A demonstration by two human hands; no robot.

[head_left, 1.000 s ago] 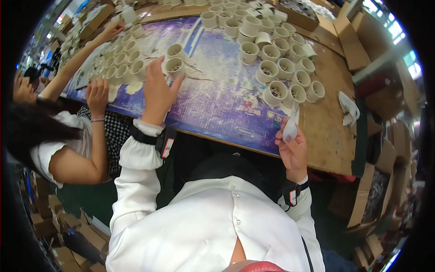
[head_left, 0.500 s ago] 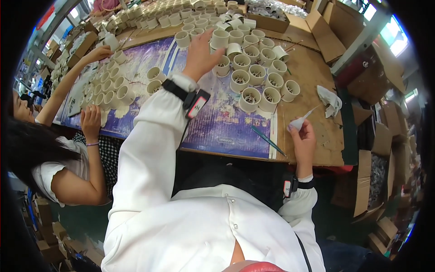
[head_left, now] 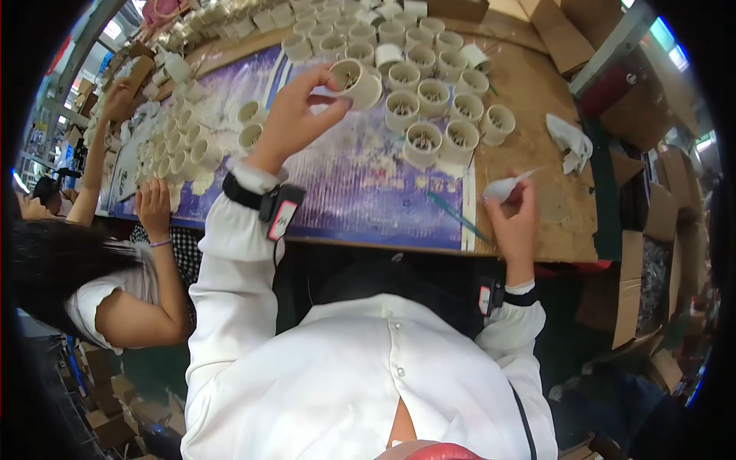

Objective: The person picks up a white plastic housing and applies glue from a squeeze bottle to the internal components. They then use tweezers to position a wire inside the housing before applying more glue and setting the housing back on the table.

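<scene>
My left hand (head_left: 300, 115) is closed on the rim of a cream-coloured cup (head_left: 368, 90), tilted so that small dark pieces show inside. It is raised above the purple sheet (head_left: 345, 180). Just right of it, a group of similar cups (head_left: 423, 156) stands upright, several holding small metal-looking pieces. Over the brown cardboard at the right, my right hand (head_left: 515, 230) grips a small white squeeze bottle (head_left: 500, 190) with a thin pointed tip, directed up and right. A teal tweezers-like tool (head_left: 456, 217) lies on the sheet left of this hand.
At the left, a co-worker's hand (head_left: 153, 207) rests by another group of cups (head_left: 180, 162). More cups (head_left: 322, 34) crowd the far side. A crumpled white tissue (head_left: 569, 143) lies on the right. Beyond the table's right edge stands an open cardboard box (head_left: 630, 287).
My left hand has come back toward me from the far cups, now with a cup in it. My right hand keeps the bottle. The co-worker's far hand has moved farther away.
</scene>
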